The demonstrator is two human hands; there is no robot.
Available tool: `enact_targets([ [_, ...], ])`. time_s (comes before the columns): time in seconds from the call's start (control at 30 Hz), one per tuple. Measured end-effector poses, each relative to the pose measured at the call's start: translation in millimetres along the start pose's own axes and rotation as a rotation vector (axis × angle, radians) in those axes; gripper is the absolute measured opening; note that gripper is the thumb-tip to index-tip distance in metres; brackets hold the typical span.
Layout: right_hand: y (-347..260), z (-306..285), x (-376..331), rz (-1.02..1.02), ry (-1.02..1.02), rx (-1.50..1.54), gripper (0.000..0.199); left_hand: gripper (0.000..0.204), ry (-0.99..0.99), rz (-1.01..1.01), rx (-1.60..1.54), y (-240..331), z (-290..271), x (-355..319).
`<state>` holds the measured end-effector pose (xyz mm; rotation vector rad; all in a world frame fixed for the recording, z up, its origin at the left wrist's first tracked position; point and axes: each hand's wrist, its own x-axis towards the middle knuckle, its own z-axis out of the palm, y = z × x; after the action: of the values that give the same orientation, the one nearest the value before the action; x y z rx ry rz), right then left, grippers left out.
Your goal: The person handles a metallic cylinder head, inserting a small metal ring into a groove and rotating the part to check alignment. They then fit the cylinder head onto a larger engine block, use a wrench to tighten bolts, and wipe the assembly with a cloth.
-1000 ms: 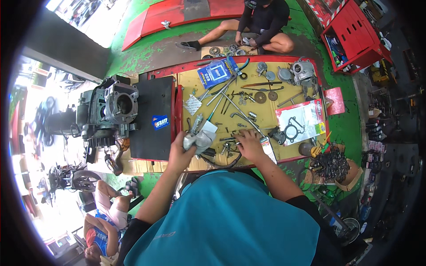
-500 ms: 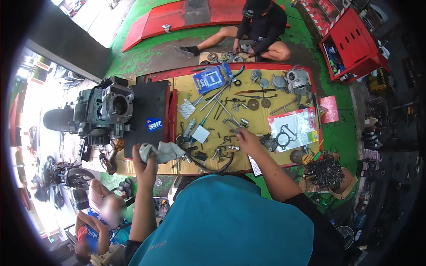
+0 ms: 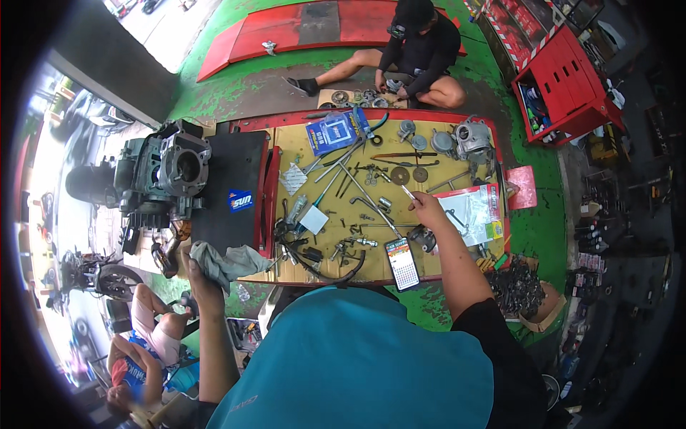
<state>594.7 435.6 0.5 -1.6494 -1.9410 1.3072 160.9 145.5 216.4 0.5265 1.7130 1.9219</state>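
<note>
My left hand [image 3: 204,286] is closed on a crumpled grey rag [image 3: 232,264], which hangs past the table's near left edge. Over the right half of the table my right hand [image 3: 429,210] is closed on a thin, pale, strip-like tool [image 3: 408,192]; its kind is too small to make out. Just beyond the tool's tip lie round metal discs [image 3: 399,175]. A clear packet [image 3: 472,214] with a gasket lies to the right, partly behind my right hand. Below that hand a phone [image 3: 401,265] rests with its screen lit.
An engine [image 3: 171,171] stands at the left beside a black mat [image 3: 232,171]. Loose bolts, T-handle tools [image 3: 368,196], a blue box [image 3: 339,133] and metal engine parts [image 3: 471,136] cover the cardboard. Across the table a person [image 3: 421,57] sits on the floor handling parts; another person sits lower left.
My right hand has moved right and slightly away from me, and the pale tool now shows in it. My left hand has moved left and down with the rag. The phone shows more fully.
</note>
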Motion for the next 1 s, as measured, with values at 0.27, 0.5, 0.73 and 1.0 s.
enact_targets([
  [0.27,1.5,7.0,17.1,-0.305,-0.081,-0.291,0.032,0.052,-0.148,0.293,0.570,38.7,7.0,-7.7],
  [0.5,-110.9,30.0,-11.7,-0.385,0.088,-0.125,0.044,0.036,-0.065,-0.024,0.313,36.1,-5.6,-15.4],
  [0.73,-339.7,95.9,-129.1,-0.872,-0.595,0.592,0.069,0.032,-0.260,0.011,-0.279,41.1,60.1,-13.0],
  [1.0,-356.5,170.2,-114.6,-0.527,-0.491,0.548,0.030,0.052,-0.223,0.016,0.420,65.9,3.3,29.7],
])
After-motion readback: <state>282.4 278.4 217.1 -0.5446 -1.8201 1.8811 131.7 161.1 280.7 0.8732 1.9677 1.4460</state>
